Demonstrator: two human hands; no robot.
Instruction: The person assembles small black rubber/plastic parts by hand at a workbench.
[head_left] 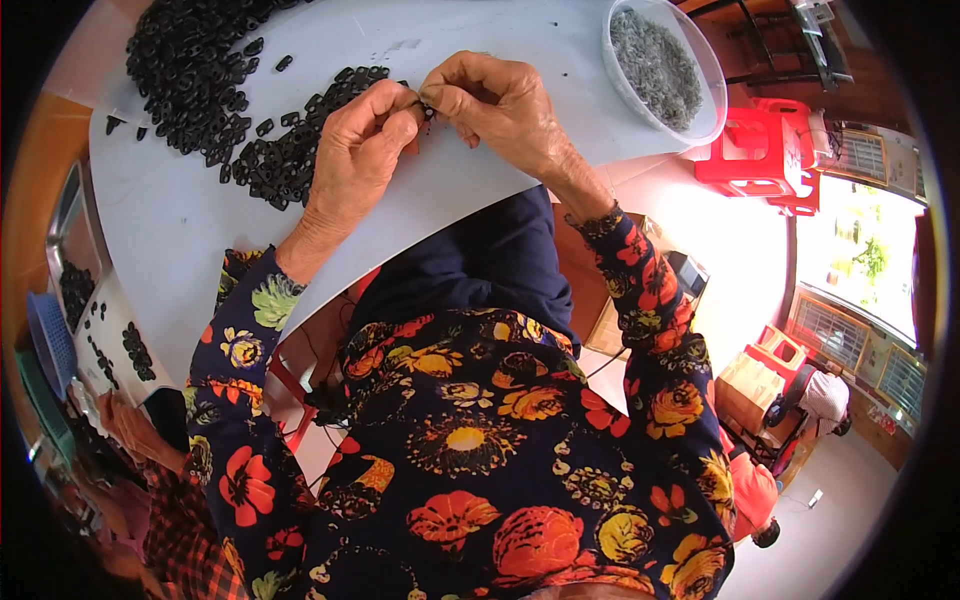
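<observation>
My left hand and my right hand meet above the table, their fingertips pinched together. Between them is a small black part, mostly covered by the fingers, and both hands grip it. A bit of orange-red shows under the left fingers; I cannot make out what it is. Beside my left hand lies a loose spread of small black oval parts with holes. A larger heap of the same black parts lies farther left.
A clear round tub of small greyish, see-through pieces stands at the table's far right. Red plastic stools are beyond it. At left, a person's hand is near more black parts, a metal tray and a blue basket.
</observation>
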